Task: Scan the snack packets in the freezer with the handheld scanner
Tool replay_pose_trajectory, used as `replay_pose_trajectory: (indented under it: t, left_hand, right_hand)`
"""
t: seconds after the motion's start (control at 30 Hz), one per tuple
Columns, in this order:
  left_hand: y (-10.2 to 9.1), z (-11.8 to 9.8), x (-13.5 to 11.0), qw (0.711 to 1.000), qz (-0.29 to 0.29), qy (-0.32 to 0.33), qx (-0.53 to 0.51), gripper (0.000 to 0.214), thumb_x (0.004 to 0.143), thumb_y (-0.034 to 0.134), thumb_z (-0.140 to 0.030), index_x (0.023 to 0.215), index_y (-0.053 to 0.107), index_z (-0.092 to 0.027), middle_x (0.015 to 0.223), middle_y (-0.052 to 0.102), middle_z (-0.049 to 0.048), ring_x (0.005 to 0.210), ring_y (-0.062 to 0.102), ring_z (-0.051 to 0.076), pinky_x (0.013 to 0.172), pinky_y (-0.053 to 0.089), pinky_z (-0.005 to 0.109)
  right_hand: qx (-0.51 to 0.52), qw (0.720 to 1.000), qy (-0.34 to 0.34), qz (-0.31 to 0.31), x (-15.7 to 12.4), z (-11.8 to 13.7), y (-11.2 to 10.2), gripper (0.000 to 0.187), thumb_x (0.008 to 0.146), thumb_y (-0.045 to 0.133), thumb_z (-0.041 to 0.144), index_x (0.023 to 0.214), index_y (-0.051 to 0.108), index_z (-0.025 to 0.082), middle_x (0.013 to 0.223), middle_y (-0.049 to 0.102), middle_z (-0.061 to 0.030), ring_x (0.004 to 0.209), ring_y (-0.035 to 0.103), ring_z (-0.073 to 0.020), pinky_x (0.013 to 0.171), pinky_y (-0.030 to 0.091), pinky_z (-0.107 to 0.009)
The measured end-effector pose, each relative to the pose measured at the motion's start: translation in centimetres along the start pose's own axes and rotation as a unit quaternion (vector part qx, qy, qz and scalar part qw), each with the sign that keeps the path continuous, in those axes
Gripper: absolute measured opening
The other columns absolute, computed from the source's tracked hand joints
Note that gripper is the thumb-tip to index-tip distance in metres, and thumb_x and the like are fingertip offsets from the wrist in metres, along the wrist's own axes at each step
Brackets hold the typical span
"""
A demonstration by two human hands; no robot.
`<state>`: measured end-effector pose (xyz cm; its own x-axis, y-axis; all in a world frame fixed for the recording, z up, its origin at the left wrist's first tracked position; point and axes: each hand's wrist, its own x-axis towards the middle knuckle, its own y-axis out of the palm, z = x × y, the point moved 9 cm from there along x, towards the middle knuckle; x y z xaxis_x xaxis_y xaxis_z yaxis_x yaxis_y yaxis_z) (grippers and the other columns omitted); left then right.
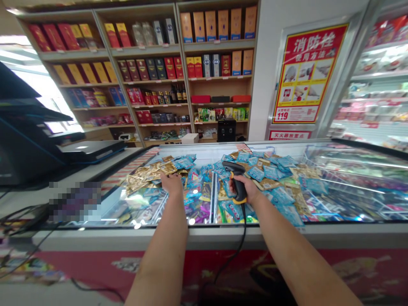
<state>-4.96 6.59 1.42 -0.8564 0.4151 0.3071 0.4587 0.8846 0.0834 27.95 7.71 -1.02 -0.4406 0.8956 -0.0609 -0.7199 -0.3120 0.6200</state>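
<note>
My right hand (247, 189) is wrapped round the grip of a black and yellow barcode scanner (239, 187), its head tilted up to the left. A black cord (245, 225) hangs from the handle. At the left, my left hand (172, 183) reaches palm down to the right end of a pile of gold packets (143, 176). Its fingers look spread over the packets, with the tips partly hidden. Blue packets (194, 182) lie between my hands. More blue packets (280, 168), mixed with gold ones, are heaped beyond and right of the scanner.
The packets lie on the glass top of a chest freezer (197, 231), with goods visible below the glass. A dark checkout machine (28, 140) stands at the left beside a flat black device (92, 151). Shelves of boxes (143, 70) line the back wall.
</note>
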Motion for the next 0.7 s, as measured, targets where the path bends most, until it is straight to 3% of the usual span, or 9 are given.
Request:
replay_pose_trajectory:
  t: [0.1,0.17,0.27,0.4,0.53,0.63,0.7]
  left_hand:
    - [-0.5,-2.8,-1.4,0.980,-0.006,0.090,0.176,0.051,0.083,0.045,-0.014,0.134,0.045,-0.008,0.138,0.043,0.0232,0.134,0.037,0.032,0.105,0.037,0.049]
    - [-0.3,-4.3,-2.4,0.961,0.002,0.134,0.240,0.049,0.083,0.047,-0.017,0.131,0.050,-0.007,0.146,0.032,0.0238,0.137,0.031,0.034,0.109,0.031,0.050]
    - [1.6,-5.3,-3.8,0.934,0.083,0.186,0.294,0.040,0.084,0.045,-0.018,0.120,0.060,-0.011,0.135,0.047,0.0195,0.129,0.042,0.030,0.107,0.033,0.046]
    - [5.0,-4.9,-6.0,0.875,0.208,0.250,0.358,0.039,0.086,0.046,-0.022,0.120,0.061,-0.015,0.123,0.060,0.0138,0.119,0.051,0.028,0.105,0.035,0.042]
    - [7.8,-3.5,-8.3,0.814,0.292,0.282,0.417,0.052,0.088,0.046,-0.040,0.135,0.050,-0.018,0.139,0.050,0.0129,0.128,0.043,0.030,0.106,0.033,0.042]
    - [9.2,-2.4,-9.5,0.771,0.343,0.279,0.459,0.067,0.087,0.042,-0.054,0.145,0.037,-0.022,0.149,0.037,0.0128,0.136,0.033,0.034,0.108,0.029,0.048]
    - [9.7,-2.2,-9.8,0.750,0.357,0.276,0.483,0.072,0.086,0.041,-0.060,0.146,0.033,-0.023,0.146,0.042,0.0150,0.135,0.035,0.035,0.105,0.031,0.050]
  right_hand:
    - [0.002,1.000,0.002,0.001,0.0,0.0,-0.1,0.011,0.079,0.058,0.023,0.073,0.062,0.015,0.061,0.066,-0.0050,0.051,0.059,-0.0125,0.047,0.050,-0.021]
    - [0.003,1.000,0.002,0.003,0.1,-0.1,-0.2,0.010,0.079,0.058,0.023,0.074,0.063,0.015,0.061,0.066,-0.0049,0.051,0.059,-0.0126,0.047,0.050,-0.022]
    - [0.002,1.000,0.006,0.005,0.2,-0.2,-0.3,0.011,0.078,0.060,0.024,0.075,0.063,0.014,0.062,0.066,-0.0049,0.050,0.059,-0.0123,0.048,0.050,-0.022]
    - [0.007,1.000,0.012,-0.003,0.1,-0.2,-0.3,0.011,0.078,0.059,0.024,0.074,0.062,0.013,0.062,0.065,-0.0047,0.050,0.059,-0.0121,0.047,0.050,-0.021]
    - [0.007,1.000,0.007,-0.008,-0.1,-0.1,-0.2,0.011,0.079,0.058,0.022,0.074,0.063,0.014,0.061,0.065,-0.0041,0.049,0.059,-0.0122,0.046,0.049,-0.021]
    - [0.001,1.000,0.006,-0.013,-0.2,0.0,-0.1,0.011,0.078,0.059,0.023,0.074,0.062,0.014,0.059,0.065,-0.0040,0.047,0.057,-0.0118,0.044,0.047,-0.021]
    - [0.001,1.000,0.008,-0.016,-0.3,0.0,-0.1,0.011,0.077,0.060,0.023,0.074,0.063,0.013,0.060,0.065,-0.0040,0.048,0.058,-0.0117,0.045,0.048,-0.021]
